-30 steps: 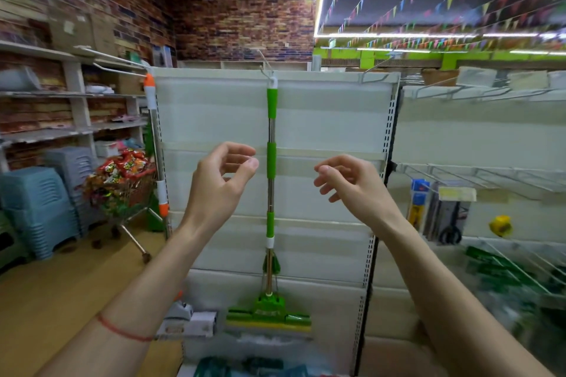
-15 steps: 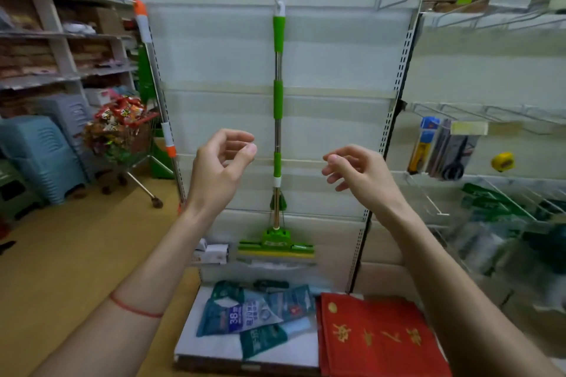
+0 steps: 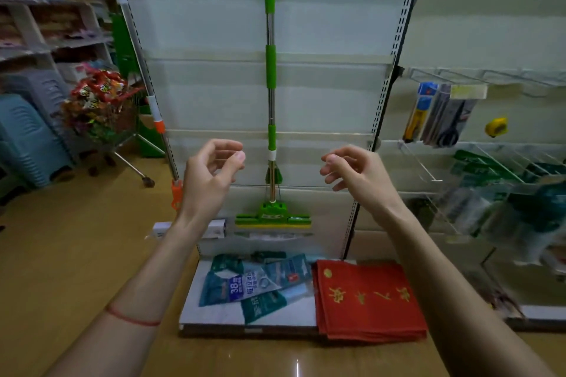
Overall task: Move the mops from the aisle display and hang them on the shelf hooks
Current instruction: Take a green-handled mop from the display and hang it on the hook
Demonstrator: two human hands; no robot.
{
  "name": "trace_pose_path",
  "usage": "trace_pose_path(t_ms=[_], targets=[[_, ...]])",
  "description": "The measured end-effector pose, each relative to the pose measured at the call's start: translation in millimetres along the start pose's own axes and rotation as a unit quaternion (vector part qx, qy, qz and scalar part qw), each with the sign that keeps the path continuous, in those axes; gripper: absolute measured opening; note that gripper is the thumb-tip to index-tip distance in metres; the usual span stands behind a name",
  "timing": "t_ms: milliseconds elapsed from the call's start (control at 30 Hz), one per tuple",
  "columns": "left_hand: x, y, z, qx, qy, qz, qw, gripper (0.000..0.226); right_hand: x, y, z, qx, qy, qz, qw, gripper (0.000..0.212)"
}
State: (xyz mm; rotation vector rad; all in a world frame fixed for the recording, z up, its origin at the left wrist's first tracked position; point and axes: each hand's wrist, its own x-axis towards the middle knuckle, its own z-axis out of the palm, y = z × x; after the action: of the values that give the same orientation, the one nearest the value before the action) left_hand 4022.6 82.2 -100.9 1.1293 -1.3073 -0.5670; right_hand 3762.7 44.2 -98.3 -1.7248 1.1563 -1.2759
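A green sponge mop [image 3: 270, 70] hangs upright from a hook at the top of the white shelf back panel [image 3: 214, 24], its flat green and yellow head low near the base. An orange and white mop [image 3: 144, 76] leans at the panel's left edge. My left hand [image 3: 208, 177] is raised to the left of the green mop's lower shaft, fingers curled and apart, holding nothing. My right hand [image 3: 358, 174] is raised to the right of it, also empty with loose fingers. Neither hand touches a mop.
The low base shelf [image 3: 220, 312] carries teal packets [image 3: 254, 281] and a stack of red cloths [image 3: 367, 297]. A cart of snack packs [image 3: 98, 107] and blue plastic stools [image 3: 27, 138] stand at the left. Wire hooks with hanging goods [image 3: 441, 113] fill the right bay.
The view has tilted down, so the base shelf with packets and red cloths has come into sight. Both empty hands sit lower along the hanging green mop, spaced as before.
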Motion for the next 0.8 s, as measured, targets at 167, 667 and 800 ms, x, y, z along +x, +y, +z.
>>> trace_pose_path(t_ms=[167,667,800], targets=[[7.8,-5.0,8.3,-0.019,-0.034,0.005,0.999,0.01,-6.3,7.5,-3.8,-0.009,0.023,0.016,1.0,0.017],[10.2,30.3,201.0,-0.161,-0.285,0.054,0.943,0.013,-109.8,17.3,-137.7,-0.102,0.255,0.08,0.958,0.015],[-20.0,60.9,287.8,-0.2,-0.362,0.082,0.907,0.01,-157.4,13.7,-199.4,-0.128,0.344,0.096,0.925,0.014]])
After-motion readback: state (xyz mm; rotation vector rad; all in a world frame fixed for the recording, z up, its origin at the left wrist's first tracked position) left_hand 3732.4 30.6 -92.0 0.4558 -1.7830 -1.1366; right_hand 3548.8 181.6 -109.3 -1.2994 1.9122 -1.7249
